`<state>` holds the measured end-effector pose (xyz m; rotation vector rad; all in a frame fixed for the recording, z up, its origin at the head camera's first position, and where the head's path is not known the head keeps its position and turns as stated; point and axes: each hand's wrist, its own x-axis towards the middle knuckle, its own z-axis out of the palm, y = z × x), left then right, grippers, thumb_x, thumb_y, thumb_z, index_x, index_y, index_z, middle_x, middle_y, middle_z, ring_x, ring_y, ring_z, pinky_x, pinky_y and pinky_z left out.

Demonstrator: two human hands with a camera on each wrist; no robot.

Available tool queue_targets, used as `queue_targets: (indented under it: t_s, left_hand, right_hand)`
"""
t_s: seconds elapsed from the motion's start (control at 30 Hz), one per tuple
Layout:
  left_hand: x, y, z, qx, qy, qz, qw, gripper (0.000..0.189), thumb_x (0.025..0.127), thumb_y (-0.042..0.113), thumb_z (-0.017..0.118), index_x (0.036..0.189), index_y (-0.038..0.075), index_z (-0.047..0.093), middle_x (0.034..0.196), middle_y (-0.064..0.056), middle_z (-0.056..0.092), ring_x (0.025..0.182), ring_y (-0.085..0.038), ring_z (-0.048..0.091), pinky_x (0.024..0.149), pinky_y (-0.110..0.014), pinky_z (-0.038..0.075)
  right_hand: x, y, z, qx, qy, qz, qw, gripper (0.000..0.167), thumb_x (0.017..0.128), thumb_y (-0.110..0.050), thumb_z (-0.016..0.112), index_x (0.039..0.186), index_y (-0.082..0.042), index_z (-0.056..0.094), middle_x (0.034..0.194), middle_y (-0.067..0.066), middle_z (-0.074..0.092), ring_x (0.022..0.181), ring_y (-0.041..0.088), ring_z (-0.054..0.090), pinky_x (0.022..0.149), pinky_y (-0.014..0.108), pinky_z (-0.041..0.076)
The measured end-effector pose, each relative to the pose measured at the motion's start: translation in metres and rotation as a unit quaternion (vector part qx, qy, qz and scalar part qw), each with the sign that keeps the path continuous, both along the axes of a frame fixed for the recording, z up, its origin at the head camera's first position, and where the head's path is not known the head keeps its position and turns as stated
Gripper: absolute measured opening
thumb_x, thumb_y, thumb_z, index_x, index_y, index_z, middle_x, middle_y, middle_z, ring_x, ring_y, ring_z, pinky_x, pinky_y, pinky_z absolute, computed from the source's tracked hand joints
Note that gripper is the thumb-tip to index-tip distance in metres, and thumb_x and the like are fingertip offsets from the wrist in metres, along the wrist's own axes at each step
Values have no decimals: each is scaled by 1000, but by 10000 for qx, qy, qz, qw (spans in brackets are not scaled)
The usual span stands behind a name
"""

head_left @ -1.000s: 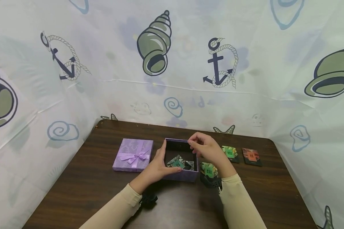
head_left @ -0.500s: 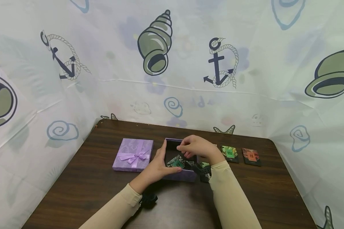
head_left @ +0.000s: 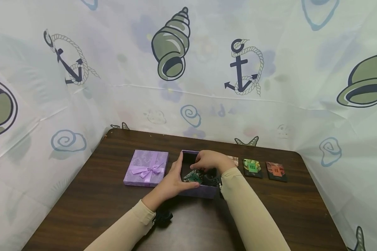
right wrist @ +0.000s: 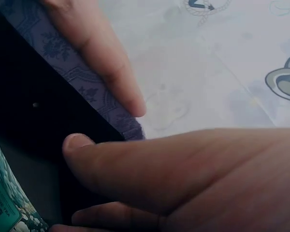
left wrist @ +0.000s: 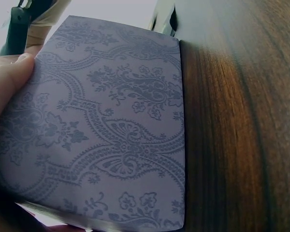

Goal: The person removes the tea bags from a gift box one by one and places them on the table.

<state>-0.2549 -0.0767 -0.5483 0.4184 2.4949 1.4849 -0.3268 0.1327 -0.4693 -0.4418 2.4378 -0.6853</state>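
Observation:
A purple patterned box (head_left: 194,191) with a dark inside stands mid-table. My left hand (head_left: 171,181) holds its near left corner, fingers along the left wall and thumb over the front rim; the left wrist view shows the box's patterned wall close up. My right hand (head_left: 208,161) reaches down inside the box. In the right wrist view, its thumb and fingers stand apart, with lower fingertips at the edge of a green tea packet (right wrist: 5,198). That tea packet (head_left: 193,176) leans in the front of the box, partly covered by my left thumb.
Left of the box lies its purple lid (head_left: 146,168) with a ribbon bow. To the right are a yellow-green packet (head_left: 252,168), a red-orange packet (head_left: 276,171) and a pale packet (head_left: 233,160) partly behind my right hand. A patterned cloth (head_left: 207,69) hangs behind the table.
My right hand has moved left from over the box's right rim and down into it, its forearm now covering the nearest packet on the right. My left hand keeps its hold.

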Motion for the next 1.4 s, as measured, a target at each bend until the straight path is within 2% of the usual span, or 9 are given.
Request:
queue_targets:
  t_s: [0.2, 0.33, 0.47, 0.67, 0.77, 0.93, 1.17, 1.3, 1.4]
  left_hand:
    - [1, 0, 0, 1, -22, -24, 10000, 140, 83, 59, 92, 174, 38, -12, 183, -18, 11, 166, -44, 26, 123, -72, 37]
    - [0, 1, -2, 32, 15, -47, 10000, 140, 82, 62, 91, 174, 38, -12, 183, -18, 10, 166, -45, 24, 123, -72, 36]
    - [2, 2, -2, 30, -36, -67, 10000, 140, 83, 61, 91, 175, 37, -12, 183, -17, 9, 166, -46, 22, 123, -72, 36]
    - [3, 3, 0, 28, -79, -32, 10000, 138, 85, 56, 92, 175, 37, -11, 183, -18, 9, 165, -47, 26, 123, -73, 36]
    - [4, 2, 2, -6, -101, -14, 9999, 138, 85, 56, 92, 175, 39, -11, 183, -17, 9, 165, -47, 26, 123, -73, 35]
    - [4, 1, 3, -25, -86, -13, 10000, 139, 83, 59, 92, 175, 38, -10, 183, -17, 10, 165, -46, 27, 124, -73, 35]
    - [3, 0, 3, -66, -31, 4, 10000, 141, 80, 65, 91, 175, 38, -10, 183, -17, 11, 165, -46, 28, 124, -73, 35]
    - [4, -1, 3, -82, -55, 13, 10000, 142, 80, 66, 91, 174, 40, -11, 183, -16, 11, 165, -44, 27, 124, -72, 35]
    - [3, -2, 3, -42, -41, 4, 10000, 141, 80, 65, 91, 174, 39, -11, 183, -16, 12, 166, -43, 25, 124, -72, 35]
  right_hand:
    - [1, -1, -1, 512, -57, 235, 9984, 54, 101, -44, 78, 139, -5, 71, 136, 10, 70, 101, 26, 75, 99, 50, 62]
    - [0, -2, -6, 656, -90, 507, 9965, 59, 101, -45, 77, 144, -5, 68, 134, 8, 72, 99, 22, 72, 96, 49, 62]
    - [0, -2, -12, 659, -105, 607, 9959, 62, 100, -48, 78, 147, -9, 66, 136, 6, 71, 99, 20, 71, 93, 46, 62]
    - [-1, -1, -15, 524, -1, 655, 9965, 66, 102, -46, 77, 154, -9, 59, 147, 8, 66, 113, 21, 69, 102, 50, 59]
    - [-1, -1, -15, 419, 8, 692, 9967, 66, 102, -42, 77, 156, -8, 58, 148, 9, 66, 113, 21, 68, 102, 50, 58]
    - [-1, -2, -16, 270, 71, 770, 9966, 62, 101, -37, 79, 152, -7, 61, 140, 10, 68, 99, 22, 67, 91, 47, 60]
    - [0, -2, -18, -118, 208, 951, 9952, 54, 98, -23, 83, 148, -12, 64, 124, 9, 72, 100, 20, 67, 90, 44, 62]
    - [1, -1, -19, -315, 243, 1090, 9932, 56, 99, -17, 82, 151, -16, 63, 106, 4, 71, 86, 18, 64, 76, 36, 58]
    - [1, 1, -19, -476, 293, 1074, 9926, 54, 99, -16, 82, 149, -13, 64, 95, 1, 69, 76, 16, 62, 68, 32, 55]
